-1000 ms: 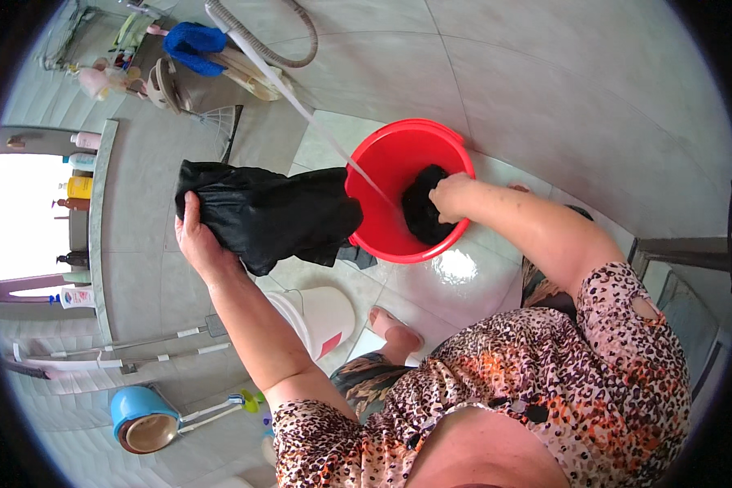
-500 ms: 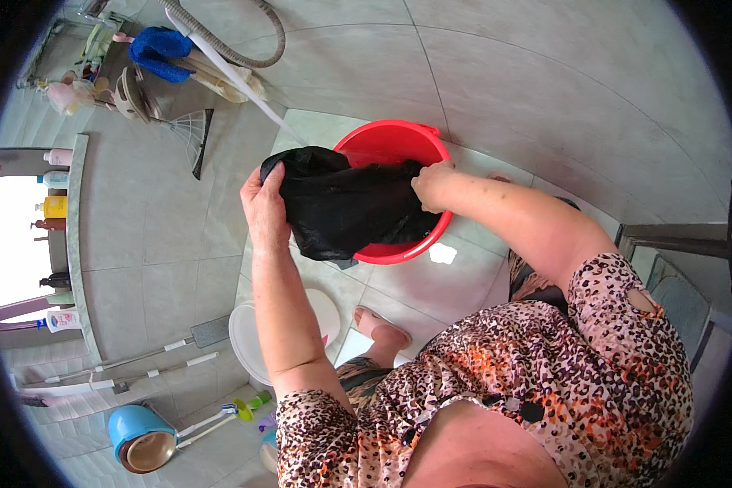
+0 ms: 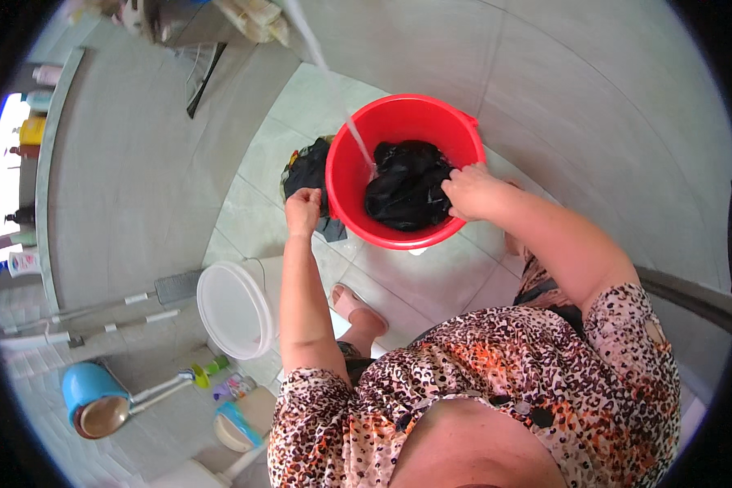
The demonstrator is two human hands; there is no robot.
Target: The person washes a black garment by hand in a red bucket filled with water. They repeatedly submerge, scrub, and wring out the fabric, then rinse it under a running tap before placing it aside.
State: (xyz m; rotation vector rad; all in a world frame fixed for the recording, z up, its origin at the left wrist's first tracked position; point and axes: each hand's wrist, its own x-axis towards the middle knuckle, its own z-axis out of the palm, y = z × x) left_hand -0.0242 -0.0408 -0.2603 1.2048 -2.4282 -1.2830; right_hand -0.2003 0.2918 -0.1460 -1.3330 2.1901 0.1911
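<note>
One black garment [image 3: 407, 189], pinched by the right hand [image 3: 473, 193], is best turned under the water stream [image 3: 355, 132] between the hands; the left hand [image 3: 303, 211] cannot be read.

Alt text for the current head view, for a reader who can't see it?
Water streams into a red bucket holding black cloth; the person's right hand reaches over its right edge, at the cloth. The left hand is beside the bucket, near dark fabric on the tiled floor.

Bucket [image 3: 419, 115] is red, cloth [image 3: 411, 193] blk, top [image 3: 484, 354] leopard-patt.
</note>
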